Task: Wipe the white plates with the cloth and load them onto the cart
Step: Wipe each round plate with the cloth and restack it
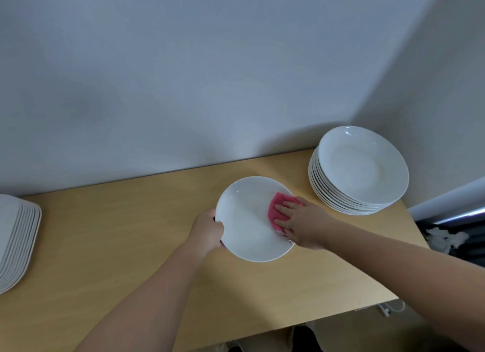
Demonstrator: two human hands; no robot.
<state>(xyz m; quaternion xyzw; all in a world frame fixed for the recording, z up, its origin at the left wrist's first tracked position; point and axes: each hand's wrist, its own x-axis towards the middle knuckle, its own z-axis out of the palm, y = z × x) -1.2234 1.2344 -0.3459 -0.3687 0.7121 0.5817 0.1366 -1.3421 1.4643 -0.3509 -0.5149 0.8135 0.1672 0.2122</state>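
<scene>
A pale wooden table [131,246] runs from the grey wall to a near edge below the forearms, with wide bare wood left of the left hand's fingers. At its far right corner, beyond the right fingertips and apart from them, a stack of round white plates [359,170] sits close to the table's right edge. A stack of squarish white plates [15,244] stands at the left frame edge, well apart from both hands. One round white plate [249,220] is tilted between the hands. The left hand [207,229] clamps its left rim, thumb on top, other fingers hidden beneath. The right hand [301,223] lies flat, fingers extended and slightly spread, pressing a pink cloth [275,211] onto the plate's right side.
</scene>
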